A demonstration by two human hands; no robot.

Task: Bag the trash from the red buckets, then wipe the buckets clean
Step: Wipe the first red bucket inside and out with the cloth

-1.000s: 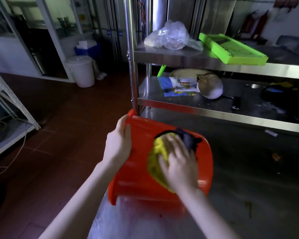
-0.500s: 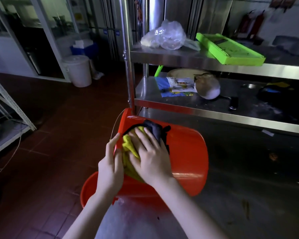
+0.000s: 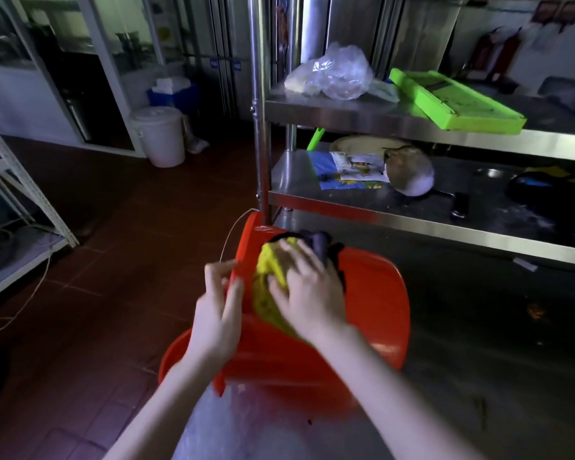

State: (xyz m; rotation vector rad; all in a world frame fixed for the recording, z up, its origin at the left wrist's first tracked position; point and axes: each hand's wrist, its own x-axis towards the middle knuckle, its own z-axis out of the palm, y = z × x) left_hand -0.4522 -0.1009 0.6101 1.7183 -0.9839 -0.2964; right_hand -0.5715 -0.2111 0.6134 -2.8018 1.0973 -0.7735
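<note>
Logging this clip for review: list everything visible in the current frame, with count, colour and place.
bucket: one, red, tipped on its side on the steel table
basin: one, red, under the bucket at the table edge
cloth: one, yellow and dark, pressed on the bucket
steel table: one, grey, lower right
shelf rack: one, steel, behind the bucket
plastic bag: one, clear, top shelf
tray: one, green, top shelf
leaflet: one, blue and white, middle shelf
lidded pail: one, white, on the floor
blue box: one, behind the pail
left hand: at the bucket's rim
right hand: flat on the cloth
</note>
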